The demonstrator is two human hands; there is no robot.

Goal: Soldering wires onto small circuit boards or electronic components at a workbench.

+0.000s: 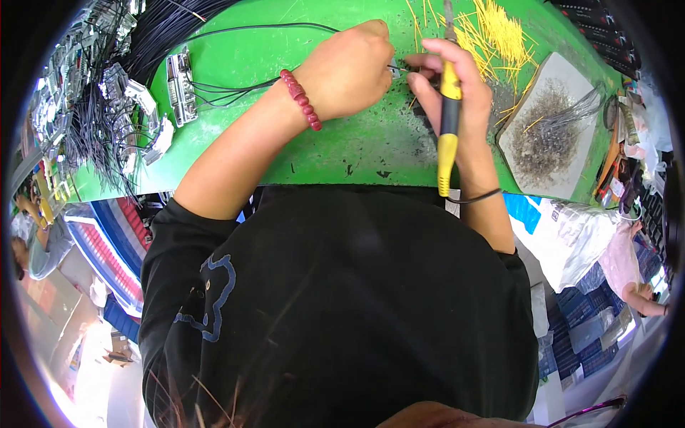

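My left hand, with red beads at the wrist, is closed in a loose fist on a thin black cable. A short end of that cable pokes out past the fingers toward my right hand. In the right hand lies a yellow and black soldering iron, its metal tip pointing away from me and its cord by my forearm. My right thumb and fingertips are close to the cable end; whether they touch it I cannot tell. Left of my left forearm sits a silver metal part with black wires running from it.
Thin yellow tubes lie heaped at the far right of the green table. Nearer right is a white board covered with grey residue and fine wires. Silver parts with black wires pile up at left. Other people are at both sides.
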